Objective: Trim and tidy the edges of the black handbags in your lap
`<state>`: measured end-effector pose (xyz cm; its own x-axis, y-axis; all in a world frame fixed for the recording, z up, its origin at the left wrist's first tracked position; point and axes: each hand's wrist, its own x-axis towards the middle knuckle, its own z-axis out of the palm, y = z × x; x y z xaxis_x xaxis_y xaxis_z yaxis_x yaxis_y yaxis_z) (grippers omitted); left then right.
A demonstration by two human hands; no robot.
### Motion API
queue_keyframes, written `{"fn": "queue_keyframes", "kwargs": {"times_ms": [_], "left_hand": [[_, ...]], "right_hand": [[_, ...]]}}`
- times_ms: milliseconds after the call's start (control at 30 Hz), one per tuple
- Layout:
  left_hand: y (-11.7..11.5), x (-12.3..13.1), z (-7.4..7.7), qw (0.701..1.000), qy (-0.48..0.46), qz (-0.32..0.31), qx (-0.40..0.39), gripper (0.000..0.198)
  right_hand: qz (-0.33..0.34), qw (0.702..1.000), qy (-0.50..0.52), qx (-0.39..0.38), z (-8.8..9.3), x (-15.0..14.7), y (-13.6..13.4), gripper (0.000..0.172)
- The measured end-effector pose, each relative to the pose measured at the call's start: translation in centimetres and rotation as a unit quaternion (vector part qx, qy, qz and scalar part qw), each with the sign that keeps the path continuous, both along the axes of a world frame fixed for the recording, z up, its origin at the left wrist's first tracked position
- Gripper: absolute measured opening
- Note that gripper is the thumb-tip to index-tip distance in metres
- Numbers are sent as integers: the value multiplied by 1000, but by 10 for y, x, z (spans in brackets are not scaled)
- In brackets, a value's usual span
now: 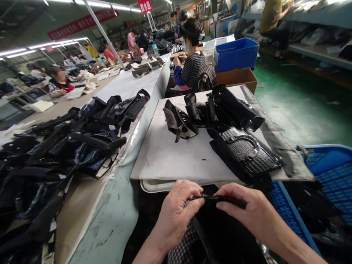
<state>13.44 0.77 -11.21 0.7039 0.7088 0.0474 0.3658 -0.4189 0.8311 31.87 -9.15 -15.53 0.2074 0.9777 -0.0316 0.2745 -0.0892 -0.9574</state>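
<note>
My left hand (177, 212) and my right hand (252, 208) pinch the top edge of an unfinished black bag piece (223, 234) between thumb and fingers. The two hands are a short distance apart along that edge. Its dark body hangs down over my lap, where checked cloth shows around it. Just beyond my hands stands a small white-topped table (166, 155). On its near right part lies a black handbag (248, 150) with a woven-look panel and a curved handle. Several black bag parts (179, 120) stand farther back on the same tabletop.
To the left, a long workbench (88, 243) carries a heap of black bag pieces (46, 157). A blue plastic basket (346, 170) with black pieces stands at my right. Ahead are a seated person (196, 64), a blue bin (237, 52) and a cardboard box (242, 78).
</note>
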Motion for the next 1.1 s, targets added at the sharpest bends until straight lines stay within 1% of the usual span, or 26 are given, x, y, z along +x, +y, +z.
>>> {"fn": "queue_keyframes", "kwargs": {"times_ms": [67, 167, 267, 400, 600, 733, 900, 1033, 1100], "left_hand": [[0, 0, 0, 999, -2, -2, -36, 7], [1, 0, 1, 996, 23, -3, -86, 13], [3, 1, 1, 996, 24, -24, -77, 18], [6, 3, 0, 996, 32, -49, -72, 19], [17, 5, 2, 987, 46, -61, -142, 18], [24, 8, 2, 981, 58, -77, -171, 15], [28, 13, 1, 980, 64, -89, -164, 16], [28, 17, 5, 984, 80, -84, -138, 13], [26, 20, 7, 986, 93, -83, -108, 21]], "right_hand": [[-6, 1000, 13, 12, -2, 1, 1, 11], [1, 999, 15, 35, -4, 3, 2, 13], [16, 999, 26, 34, -4, 5, 3, 14], [28, 999, 44, 2, -2, 6, 6, 13], [37, 990, 132, -38, 6, 5, 11, 9], [39, 981, 175, -81, 6, 7, 14, 9], [40, 972, 204, -105, 2, 13, 18, 12], [27, 969, 218, -111, 1, 13, 19, 16], [26, 970, 220, -104, 1, 11, 20, 16]]}}
